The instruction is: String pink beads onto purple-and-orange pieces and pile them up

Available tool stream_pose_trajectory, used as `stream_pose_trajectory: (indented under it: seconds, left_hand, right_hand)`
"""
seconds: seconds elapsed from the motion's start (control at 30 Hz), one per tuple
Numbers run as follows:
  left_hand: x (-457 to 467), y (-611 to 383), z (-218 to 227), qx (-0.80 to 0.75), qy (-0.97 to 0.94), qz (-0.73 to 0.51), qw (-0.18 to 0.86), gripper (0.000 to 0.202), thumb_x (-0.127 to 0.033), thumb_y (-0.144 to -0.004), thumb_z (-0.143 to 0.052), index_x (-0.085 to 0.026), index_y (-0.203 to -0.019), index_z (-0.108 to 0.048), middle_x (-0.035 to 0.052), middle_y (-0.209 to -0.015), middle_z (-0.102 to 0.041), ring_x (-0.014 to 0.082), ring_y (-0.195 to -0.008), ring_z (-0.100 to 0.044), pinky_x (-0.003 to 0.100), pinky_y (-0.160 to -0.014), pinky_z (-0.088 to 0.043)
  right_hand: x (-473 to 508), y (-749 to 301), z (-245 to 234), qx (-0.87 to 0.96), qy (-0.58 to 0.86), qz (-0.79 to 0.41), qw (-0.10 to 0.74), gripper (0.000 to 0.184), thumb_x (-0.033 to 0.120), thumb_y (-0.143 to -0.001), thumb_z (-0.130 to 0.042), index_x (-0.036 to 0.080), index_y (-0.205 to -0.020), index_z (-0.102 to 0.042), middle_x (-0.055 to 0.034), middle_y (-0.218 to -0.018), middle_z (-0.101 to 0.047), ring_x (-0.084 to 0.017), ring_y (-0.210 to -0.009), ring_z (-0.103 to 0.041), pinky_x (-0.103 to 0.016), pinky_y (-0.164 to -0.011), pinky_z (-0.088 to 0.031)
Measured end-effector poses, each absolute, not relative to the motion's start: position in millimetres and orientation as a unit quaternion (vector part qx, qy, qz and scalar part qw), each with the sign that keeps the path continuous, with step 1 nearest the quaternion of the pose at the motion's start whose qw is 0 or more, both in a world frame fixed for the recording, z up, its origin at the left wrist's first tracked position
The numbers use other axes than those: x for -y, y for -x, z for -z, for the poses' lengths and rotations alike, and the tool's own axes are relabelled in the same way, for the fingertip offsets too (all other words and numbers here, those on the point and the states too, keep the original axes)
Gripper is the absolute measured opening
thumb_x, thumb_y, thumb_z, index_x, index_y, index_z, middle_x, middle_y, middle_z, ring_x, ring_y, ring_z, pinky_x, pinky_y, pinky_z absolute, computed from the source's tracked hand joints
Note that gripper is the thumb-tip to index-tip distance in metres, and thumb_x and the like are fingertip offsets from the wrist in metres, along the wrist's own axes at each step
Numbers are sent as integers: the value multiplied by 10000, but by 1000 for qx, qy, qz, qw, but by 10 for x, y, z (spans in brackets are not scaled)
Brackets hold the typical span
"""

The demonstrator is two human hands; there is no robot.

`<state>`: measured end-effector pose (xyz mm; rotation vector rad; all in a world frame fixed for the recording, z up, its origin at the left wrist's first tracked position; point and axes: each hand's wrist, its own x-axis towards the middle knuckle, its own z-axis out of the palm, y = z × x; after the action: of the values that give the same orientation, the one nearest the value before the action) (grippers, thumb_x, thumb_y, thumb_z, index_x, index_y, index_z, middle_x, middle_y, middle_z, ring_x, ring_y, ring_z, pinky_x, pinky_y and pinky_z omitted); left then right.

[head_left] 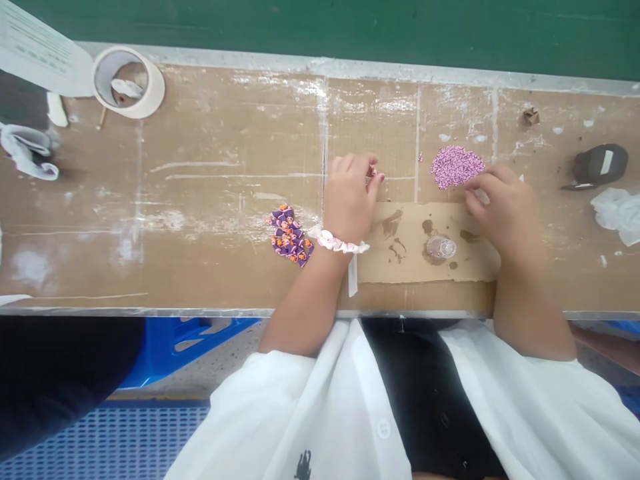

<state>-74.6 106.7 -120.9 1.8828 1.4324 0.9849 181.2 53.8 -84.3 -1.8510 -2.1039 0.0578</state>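
Note:
My left hand [350,193], with a white scrunchie-like band [340,243] on the wrist, is held over the cardboard with its fingers curled together. Something tiny and pinkish shows at the fingertips, too small to name. My right hand [507,203] is slightly blurred, its thumb and fingers pinched at the lower right edge of a heap of tiny pink-purple beads [456,167]; whatever is in the pinch is hidden. Left of my left wrist lies a pile of small purple pieces with orange and pink parts [290,237]. Between my forearms, a small clear cup [441,247] stands on a stained cardboard strip [405,270].
A roll of wide tape [156,87] stands at the far left, beside a printed sheet [45,53]. To the right are a black object with a white label [603,164], crumpled white plastic [620,213] and a brown scrap [531,117]. A blue stool [165,350] is below the table edge.

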Motion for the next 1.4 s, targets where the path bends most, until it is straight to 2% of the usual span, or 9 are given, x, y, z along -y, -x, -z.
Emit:
stream_pose_trajectory:
  seconds: [0.2, 0.33, 0.47, 0.97, 1.07, 1.17, 1.23, 1.3, 1.4]
  left_hand:
    - [-1109, 794, 1238, -573, -685, -395, 216, 341, -482, -834, -635, -279, -1105, -593, 126, -1153, -586, 303, -1078, -513, 508, -989, -411]
    - [-1027, 741, 1136, -561, -706, -382, 204, 303, -456, -908, -532, -235, -1105, -596, 132, -1098, -590, 283, -1059, -534, 484, -978, -418]
    - [-970, 691, 1092, -539, -710, -392, 227, 282, -460, -907, -540, -254, -1094, -582, 101, -1030, -611, 265, -1018, -553, 448, -955, -421]
    - [-908, 650, 1037, -513, -699, -434, 245, 358, -551, -926, -465, -275, -1142, -540, 68, -957, -642, 240, -921, -568, 471, -907, -420]
    - [-901, 640, 1032, -507, -702, -437, 242, 327, -511, -935, -472, -259, -1131, -541, 69, -944, -642, 233, -904, -564, 464, -899, -429]
    - [-885, 630, 995, -518, -697, -427, 253, 247, -394, -928, -515, -247, -1123, -552, 76, -963, -656, 233, -929, -572, 436, -913, -430]
    - [-865, 616, 958, -522, -685, -432, 268, 218, -325, -900, -556, -243, -1100, -578, 70, -959, -664, 224, -925, -577, 410, -912, -433]
    - [-828, 589, 912, -520, -660, -442, 313, 191, -292, -872, -589, -238, -1053, -616, 58, -939, -669, 202, -891, -583, 370, -877, -448]
    - [-737, 518, 834, -487, -592, -436, 471, 139, -301, -857, -615, -214, -951, -667, 37, -875, -673, 149, -784, -585, 295, -756, -464]
  right_hand:
    - [-591, -1877, 924, 727, 660, -14, 190, 92, 198, -822, -586, 275, -845, -632, -46, -918, -676, -249, -795, -624, -358, -590, -438]
    - [-586, -1832, 902, 728, 660, -39, 181, 93, 208, -846, -575, 282, -854, -630, -49, -940, -671, -266, -842, -626, -378, -630, -443]
    - [-589, -1835, 934, 723, 665, -58, 177, 75, 222, -849, -593, 275, -807, -625, -50, -935, -671, -265, -831, -621, -387, -637, -437]
    - [-586, -1956, 923, 733, 649, -25, 202, 38, 248, -819, -632, 274, -826, -659, -41, -901, -676, -245, -767, -631, -376, -603, -466]
    - [-591, -1938, 961, 734, 651, -20, 190, 46, 254, -832, -618, 274, -812, -654, -34, -896, -678, -240, -766, -629, -360, -578, -445]
    - [-612, -1913, 1034, 727, 666, -15, 167, 58, 245, -841, -602, 255, -789, -627, -47, -889, -661, -225, -729, -599, -348, -559, -412]
    - [-631, -1895, 1078, 718, 674, -12, 172, 69, 242, -840, -596, 235, -771, -595, -61, -877, -638, -205, -679, -559, -342, -548, -394]
    - [-640, -1865, 1077, 711, 667, -33, 219, 83, 244, -840, -594, 224, -766, -562, -63, -862, -610, -187, -667, -530, -338, -556, -399]
    - [-599, -1769, 958, 712, 626, -95, 304, 77, 257, -867, -570, 227, -803, -539, -35, -833, -573, -168, -707, -536, -317, -587, -438]
